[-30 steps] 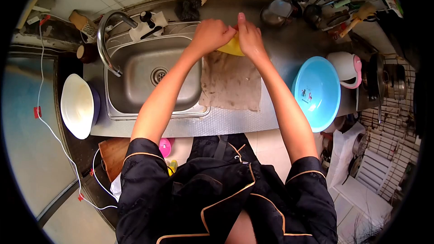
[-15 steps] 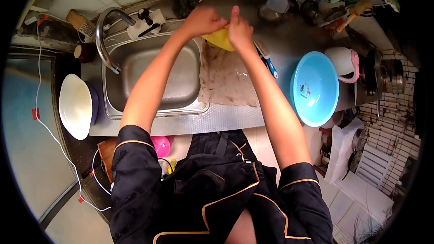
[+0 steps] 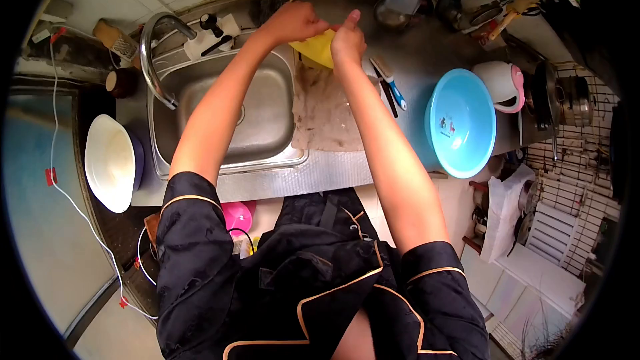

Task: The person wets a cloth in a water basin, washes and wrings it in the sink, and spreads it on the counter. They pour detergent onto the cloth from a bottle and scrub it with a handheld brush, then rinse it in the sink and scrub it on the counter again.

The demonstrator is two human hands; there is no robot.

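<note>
A thin yellow piece (image 3: 316,49), perhaps cloth or plastic, hangs between my two hands above the far side of the counter. My left hand (image 3: 293,24) is closed with its fingers curled at the upper edge of it. My right hand (image 3: 348,40) pinches the other side, thumb pointing up. Beneath lies a stained brown cloth (image 3: 323,117), spread flat beside the steel sink (image 3: 260,113). Just right of my right forearm rests a tool with a blue and white handle (image 3: 393,87), next to a slim black object (image 3: 388,99).
A curved faucet (image 3: 148,60) rises at the sink's left. A white basin (image 3: 110,163) stands on the far left. On the right are a light-blue basin (image 3: 461,123) and a white and pink kettle (image 3: 497,83). Ladles and utensils (image 3: 453,7) crowd the back right corner.
Both hands have shifted slightly left with the yellow piece, and more of it shows. The slim black object beside the blue-handled tool has come into sight. The view has moved a little.
</note>
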